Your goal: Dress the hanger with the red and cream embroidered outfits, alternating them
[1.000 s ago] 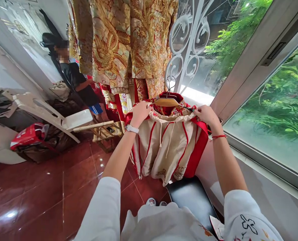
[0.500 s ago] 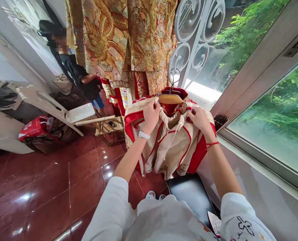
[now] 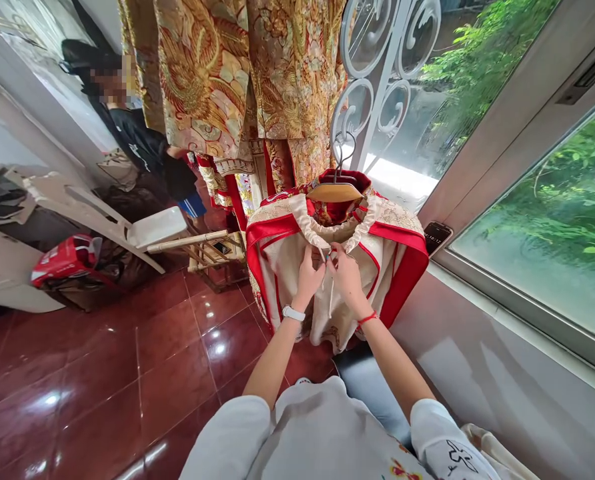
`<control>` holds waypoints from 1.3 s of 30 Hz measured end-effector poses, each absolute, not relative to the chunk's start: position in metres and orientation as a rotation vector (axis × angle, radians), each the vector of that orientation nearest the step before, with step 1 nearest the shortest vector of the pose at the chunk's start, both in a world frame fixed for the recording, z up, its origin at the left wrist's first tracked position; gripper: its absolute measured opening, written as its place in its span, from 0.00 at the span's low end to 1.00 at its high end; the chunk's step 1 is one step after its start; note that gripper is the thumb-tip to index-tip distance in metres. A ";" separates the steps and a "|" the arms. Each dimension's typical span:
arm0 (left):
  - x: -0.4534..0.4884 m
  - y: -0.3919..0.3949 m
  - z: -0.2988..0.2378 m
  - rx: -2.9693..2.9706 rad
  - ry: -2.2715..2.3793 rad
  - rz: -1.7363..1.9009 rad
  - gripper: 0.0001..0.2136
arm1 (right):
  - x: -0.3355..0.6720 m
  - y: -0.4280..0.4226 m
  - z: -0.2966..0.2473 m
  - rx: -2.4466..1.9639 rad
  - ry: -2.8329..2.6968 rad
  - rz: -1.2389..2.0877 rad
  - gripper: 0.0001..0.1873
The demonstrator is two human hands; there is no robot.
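A cream garment with red trim [image 3: 290, 260] hangs in front of me on a wooden hanger [image 3: 335, 193], its gathered drawstring waistband [image 3: 305, 223] draped in a curve below the hanger. At the front of that band, my left hand [image 3: 309, 277] pinches the drawstring end. Close beside it, my right hand [image 3: 346, 273] is closed on the drawstring too, fingertips almost meeting the left ones. A loose cord end dangles beneath the fingers. The exact grip at the fingertips is partly hidden.
Gold embroidered garments [image 3: 202, 80] hang behind. On the left are a bamboo rack [image 3: 202, 250], a white chair [image 3: 157, 227], a red bag [image 3: 67, 259] and a person in dark clothes [image 3: 147, 147]. A phone [image 3: 435, 237] leans by the window; a black seat [image 3: 372, 387] stands below.
Both hands have come down and inward from the band's two sides to its front middle. The gathered waistband now hangs in an open curve.
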State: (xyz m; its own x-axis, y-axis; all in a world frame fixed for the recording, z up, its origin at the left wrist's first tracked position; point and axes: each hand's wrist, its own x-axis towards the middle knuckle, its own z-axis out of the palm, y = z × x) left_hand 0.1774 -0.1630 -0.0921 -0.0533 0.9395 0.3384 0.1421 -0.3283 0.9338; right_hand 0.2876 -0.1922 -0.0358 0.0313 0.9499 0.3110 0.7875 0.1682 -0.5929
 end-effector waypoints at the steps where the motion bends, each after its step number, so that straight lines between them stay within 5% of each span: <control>1: 0.177 -0.163 -0.095 1.552 1.191 1.443 0.23 | 0.286 -0.187 -0.038 -1.681 -1.755 0.305 0.20; 5: 0.176 -0.169 -0.104 1.707 1.247 1.338 0.26 | 0.288 -0.180 -0.046 -1.509 -1.712 0.299 0.14; 10: 0.184 -0.184 -0.105 1.814 1.392 1.209 0.14 | 0.287 -0.192 -0.060 -1.261 -1.520 0.178 0.16; 21: 0.191 -0.219 -0.099 1.856 1.554 1.199 0.13 | 0.274 -0.194 -0.075 -1.138 -1.220 -0.007 0.11; 28: 0.193 -0.223 -0.099 1.880 1.529 1.243 0.12 | 0.300 -0.200 -0.031 -1.438 -1.654 -0.285 0.12; 39: 0.193 -0.223 -0.098 1.838 1.562 1.282 0.13 | 0.311 -0.159 0.038 -1.414 -1.990 -0.290 0.12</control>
